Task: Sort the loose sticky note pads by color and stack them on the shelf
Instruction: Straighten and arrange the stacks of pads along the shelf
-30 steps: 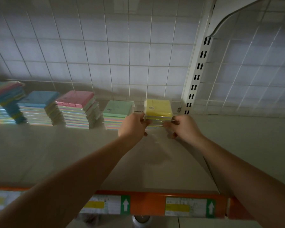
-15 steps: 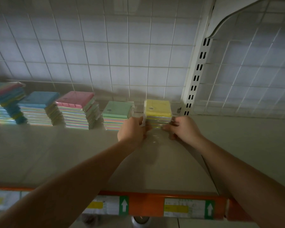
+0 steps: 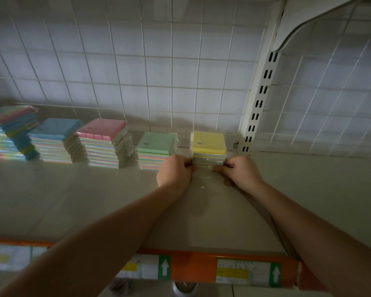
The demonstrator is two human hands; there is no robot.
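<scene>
Head view: a yellow-topped stack of sticky note pads [image 3: 208, 150] is seen standing upright on the beige shelf [image 3: 73, 200], near the back grid panel [image 3: 137, 61] and just left of the white slotted upright [image 3: 259, 99]. The stack is flanked by both hands at its lower front corners. The left hand [image 3: 174, 173] is pressed to the left corner, fingers curled and pinched on the clear wrap there; the right hand [image 3: 238, 173] is set at the right corner, fingers likewise curled against the lower pads. The stack thus lies between the two sets of fingertips, its yellow top uncovered. A green-topped stack [image 3: 155, 150] is placed just beside it to the left, apart from it. Further left, pink-topped [image 3: 104, 142], blue-topped [image 3: 54, 139] and mixed stacks [image 3: 9, 133] are ranged in a row. An orange price rail [image 3: 193, 267] is noted along the shelf's front edge.
</scene>
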